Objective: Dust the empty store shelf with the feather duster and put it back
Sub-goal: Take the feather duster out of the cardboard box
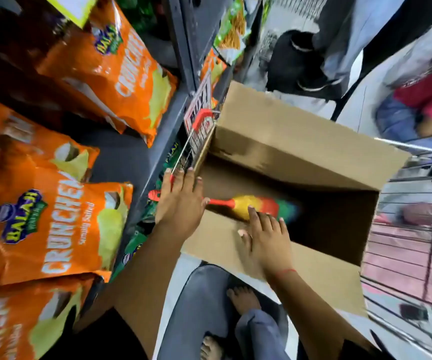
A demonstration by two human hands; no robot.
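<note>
The feather duster [256,207] lies across the near-left corner of an open cardboard box [300,141]. Its yellow, red and green feathers are inside the box, and its red handle sticks out left over the rim. My left hand [181,201] hovers flat over the handle with straight, spread fingers, hiding the handle's middle; its fingertips reach the cart's wire rim. My right hand [264,237] rests flat on the box's near flap, fingertips beside the feathers. The dark grey store shelf [124,157] is at the left, with a bare patch between chip bags.
Orange chip bags [54,224] fill most of the shelf. The box sits in a wire shopping cart [404,245] with red corner trim [201,118]. A person in a red top [427,100] sits on the floor at the far right, near black shoes [303,61]. My bare feet [243,300] are below.
</note>
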